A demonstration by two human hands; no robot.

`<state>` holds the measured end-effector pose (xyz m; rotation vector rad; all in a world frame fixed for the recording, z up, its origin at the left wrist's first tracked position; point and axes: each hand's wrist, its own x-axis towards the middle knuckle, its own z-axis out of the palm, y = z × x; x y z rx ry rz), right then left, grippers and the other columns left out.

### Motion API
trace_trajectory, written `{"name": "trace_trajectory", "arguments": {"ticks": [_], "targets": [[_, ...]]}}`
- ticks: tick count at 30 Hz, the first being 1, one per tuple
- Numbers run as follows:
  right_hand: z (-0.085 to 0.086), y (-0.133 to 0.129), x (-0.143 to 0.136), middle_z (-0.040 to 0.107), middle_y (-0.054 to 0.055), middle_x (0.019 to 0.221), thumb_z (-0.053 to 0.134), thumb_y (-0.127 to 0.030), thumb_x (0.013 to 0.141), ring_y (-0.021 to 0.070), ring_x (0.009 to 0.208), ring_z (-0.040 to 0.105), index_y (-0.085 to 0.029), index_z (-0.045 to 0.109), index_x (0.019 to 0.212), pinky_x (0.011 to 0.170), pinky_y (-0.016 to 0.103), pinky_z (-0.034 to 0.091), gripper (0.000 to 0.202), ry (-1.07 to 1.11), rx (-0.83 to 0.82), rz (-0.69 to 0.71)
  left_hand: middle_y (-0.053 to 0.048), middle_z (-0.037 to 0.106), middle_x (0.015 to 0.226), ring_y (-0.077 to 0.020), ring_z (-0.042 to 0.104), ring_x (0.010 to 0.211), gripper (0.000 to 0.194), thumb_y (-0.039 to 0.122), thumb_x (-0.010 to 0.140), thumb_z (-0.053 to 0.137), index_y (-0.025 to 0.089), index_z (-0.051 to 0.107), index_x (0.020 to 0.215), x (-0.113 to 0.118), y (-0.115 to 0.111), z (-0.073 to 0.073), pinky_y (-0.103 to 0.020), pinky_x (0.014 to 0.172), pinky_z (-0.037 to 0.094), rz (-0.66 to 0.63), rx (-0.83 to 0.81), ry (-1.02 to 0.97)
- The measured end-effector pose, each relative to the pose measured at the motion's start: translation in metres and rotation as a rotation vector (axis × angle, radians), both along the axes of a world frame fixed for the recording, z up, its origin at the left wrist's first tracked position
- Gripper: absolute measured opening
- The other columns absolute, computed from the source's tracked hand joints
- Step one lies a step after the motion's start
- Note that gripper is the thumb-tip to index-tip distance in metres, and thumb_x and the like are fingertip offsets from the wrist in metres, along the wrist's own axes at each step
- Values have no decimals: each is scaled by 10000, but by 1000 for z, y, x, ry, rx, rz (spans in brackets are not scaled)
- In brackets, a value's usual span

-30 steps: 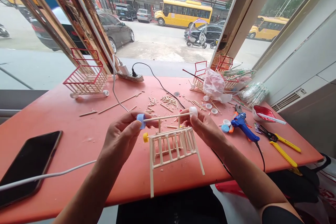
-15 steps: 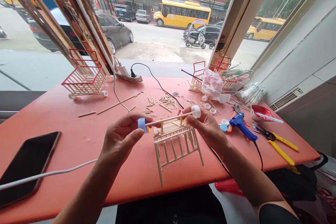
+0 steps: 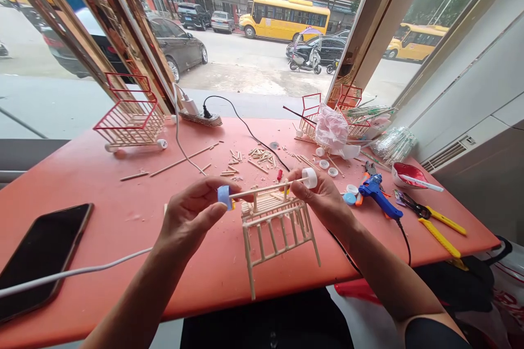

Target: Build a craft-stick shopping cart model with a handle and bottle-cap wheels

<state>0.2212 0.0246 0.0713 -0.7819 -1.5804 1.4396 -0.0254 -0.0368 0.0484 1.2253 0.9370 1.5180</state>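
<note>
A small frame of pale wooden sticks (image 3: 278, 232), like an upturned model cart, is held up over the front of the table between my hands. Along its top runs a stick axle (image 3: 268, 188). At the axle's left end is a blue bottle cap (image 3: 223, 197), pinched between thumb and fingers of my left hand (image 3: 190, 210). The right end carries a white bottle cap (image 3: 310, 178), with the fingers of my right hand (image 3: 323, 196) closed on it. Two legs of the frame point down toward the table's front edge.
A finished cart with red trim (image 3: 129, 117) stands back left; a phone (image 3: 45, 262) lies front left. Cut sticks (image 3: 262, 157) lie mid-table. To the right are a blue glue gun (image 3: 379, 196), yellow-handled pliers (image 3: 440, 229), a red bowl (image 3: 403, 174) and a plastic bag (image 3: 331, 128).
The stick frame and both hands have shifted slightly down in view, and the frame's legs hang a little lower. Both hands keep their hold on the two caps.
</note>
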Motion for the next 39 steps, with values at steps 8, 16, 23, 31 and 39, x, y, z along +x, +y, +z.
{"name": "trace_trajectory", "arguments": {"ticks": [8, 16, 23, 31, 39], "targets": [[-2, -2, 0, 640, 11, 803, 793, -549, 865, 133, 701, 490, -204, 714, 911, 691, 280, 391, 357, 15, -2, -25, -58, 827, 871, -262, 788, 872, 253, 401, 788, 862, 227, 805, 962, 4, -3, 3, -337, 865, 563, 19, -30, -47], [-2, -3, -2, 672, 15, 818, 785, -538, 876, 136, 696, 511, -217, 721, 905, 681, 286, 405, 328, 33, 18, -35, -72, 826, 868, -290, 794, 889, 258, 408, 796, 853, 227, 803, 972, -3, 2, -3, -368, 864, 579, -34, -29, -25], [-5, -3, -4, 702, 25, 826, 791, -585, 851, 148, 708, 562, -218, 715, 919, 695, 300, 446, 381, 36, -6, -47, -75, 817, 845, -291, 788, 842, 272, 421, 773, 861, 217, 806, 945, 0, -1, 0, -382, 838, 584, 9, -33, -25], [-10, -1, -4, 766, 50, 893, 783, -566, 870, 140, 708, 578, -214, 700, 942, 693, 294, 449, 369, 42, -25, -15, -72, 815, 840, -289, 789, 836, 266, 427, 783, 856, 220, 808, 943, 2, -1, 0, -394, 851, 594, 27, -32, -20], [-10, -2, -3, 772, 58, 916, 777, -597, 864, 153, 730, 601, -212, 703, 964, 710, 304, 451, 405, 23, -31, -19, -77, 815, 840, -281, 782, 809, 264, 428, 784, 859, 222, 808, 941, 3, -3, 3, -418, 858, 604, 30, -23, -23]]}}
